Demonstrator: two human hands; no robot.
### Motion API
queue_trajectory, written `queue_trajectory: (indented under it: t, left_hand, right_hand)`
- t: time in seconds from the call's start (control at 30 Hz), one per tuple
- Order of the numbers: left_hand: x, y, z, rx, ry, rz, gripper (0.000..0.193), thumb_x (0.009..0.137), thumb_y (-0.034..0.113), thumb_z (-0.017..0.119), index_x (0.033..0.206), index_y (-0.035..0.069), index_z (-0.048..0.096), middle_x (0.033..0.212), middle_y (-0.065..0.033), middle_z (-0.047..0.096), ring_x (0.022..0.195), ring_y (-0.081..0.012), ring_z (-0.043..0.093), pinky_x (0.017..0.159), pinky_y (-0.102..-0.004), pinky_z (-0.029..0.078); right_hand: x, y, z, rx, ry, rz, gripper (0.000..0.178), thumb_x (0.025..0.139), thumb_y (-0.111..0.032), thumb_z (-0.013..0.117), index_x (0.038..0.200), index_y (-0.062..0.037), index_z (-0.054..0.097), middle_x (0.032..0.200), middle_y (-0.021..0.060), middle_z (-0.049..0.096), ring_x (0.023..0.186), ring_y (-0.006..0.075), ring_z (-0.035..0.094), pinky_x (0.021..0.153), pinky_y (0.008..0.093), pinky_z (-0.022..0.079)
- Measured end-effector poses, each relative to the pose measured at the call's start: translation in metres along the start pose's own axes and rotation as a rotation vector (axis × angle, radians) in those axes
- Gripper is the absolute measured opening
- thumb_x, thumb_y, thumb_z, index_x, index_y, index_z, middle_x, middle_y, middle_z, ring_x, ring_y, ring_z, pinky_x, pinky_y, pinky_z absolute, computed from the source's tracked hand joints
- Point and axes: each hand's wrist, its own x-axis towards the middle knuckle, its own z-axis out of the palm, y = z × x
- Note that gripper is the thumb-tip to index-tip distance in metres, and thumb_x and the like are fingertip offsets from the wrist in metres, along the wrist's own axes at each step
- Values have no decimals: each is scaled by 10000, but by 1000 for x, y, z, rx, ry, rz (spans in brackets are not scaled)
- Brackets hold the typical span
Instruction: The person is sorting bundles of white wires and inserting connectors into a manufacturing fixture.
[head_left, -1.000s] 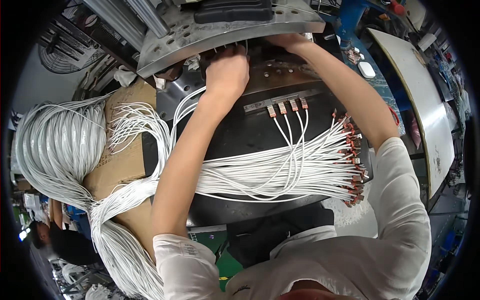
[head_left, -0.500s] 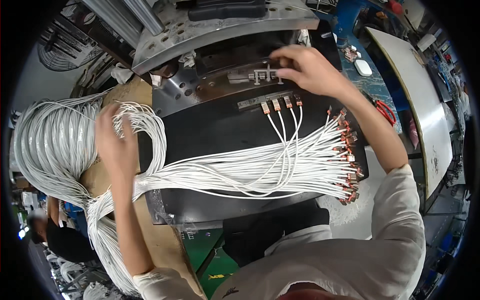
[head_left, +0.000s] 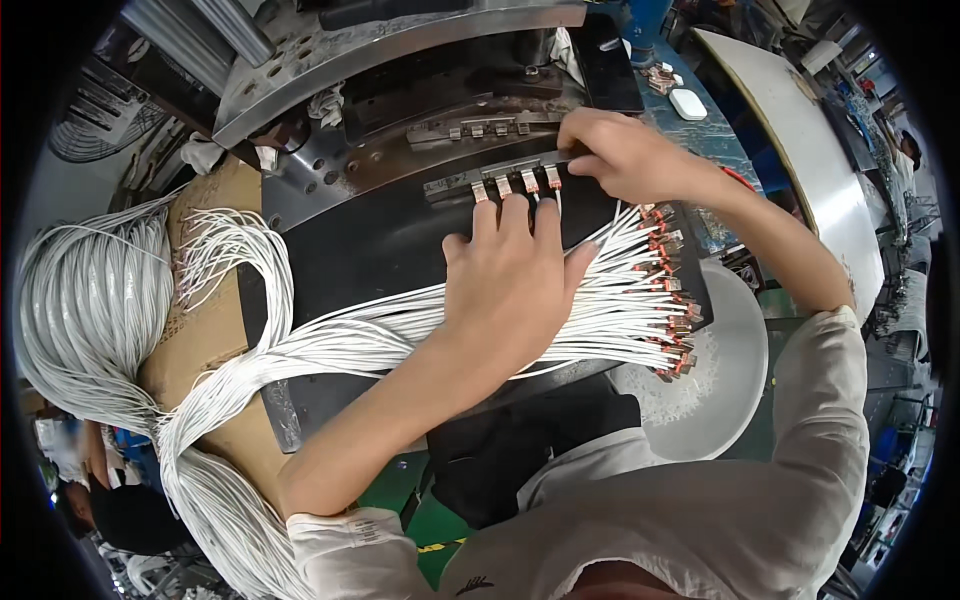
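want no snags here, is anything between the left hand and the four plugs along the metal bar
Nothing visible stands in the way: the left hand reaches to the plugs along the metal bar. The white cable bundle lies beneath the hand; whether it touches the plugs is unclear.

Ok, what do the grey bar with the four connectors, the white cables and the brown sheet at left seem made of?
Grey bar: probably steel, from its dull metallic sheen and crisp edges. White cables: likely flexible plastic jackets, smooth and slightly glossy, bending in curves. Brown sheet: apparently cardboard, from its matte tan surface.
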Motion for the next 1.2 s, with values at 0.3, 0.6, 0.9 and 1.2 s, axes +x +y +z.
queue_trajectory:
  t: [0.3,0.6,0.9,1.2]
  left_hand:
    - [20,-23,-8,-23,167,-57,254,955,180,601,782,-4,630,739,-150,601,721,-325,597,687,-439,511]
    - [108,-99,10,108,129,-157,222,894,158,581,806,-6,702,811,-231,699,790,-379,706,745,-453,573]
    - [113,-107,3,95,-13,-314,341,933,291,561,837,10,728,852,-245,709,820,-410,710,738,-471,579]
    - [-40,-31,-65,-620,164,-168,437,795,273,793,1091,-25,672,1103,-163,694,976,-298,672,779,-370,516]
  right_hand:
    - [84,0,-3,681,44,101,332,1007,-150,541,1269,49,590,1107,99,680,1025,147,612,939,296,468]
    - [202,95,17,-379,886,-339,178,960,-161,532,1067,-58,629,970,49,643,876,203,584,749,333,489]
    - [184,77,-4,313,525,-446,278,942,-140,600,1194,-24,617,1152,129,647,1056,209,595,915,341,500]
    - [-66,-64,-2,780,-217,-569,503,892,-281,745,1283,3,606,1331,168,544,942,256,636,802,397,529]
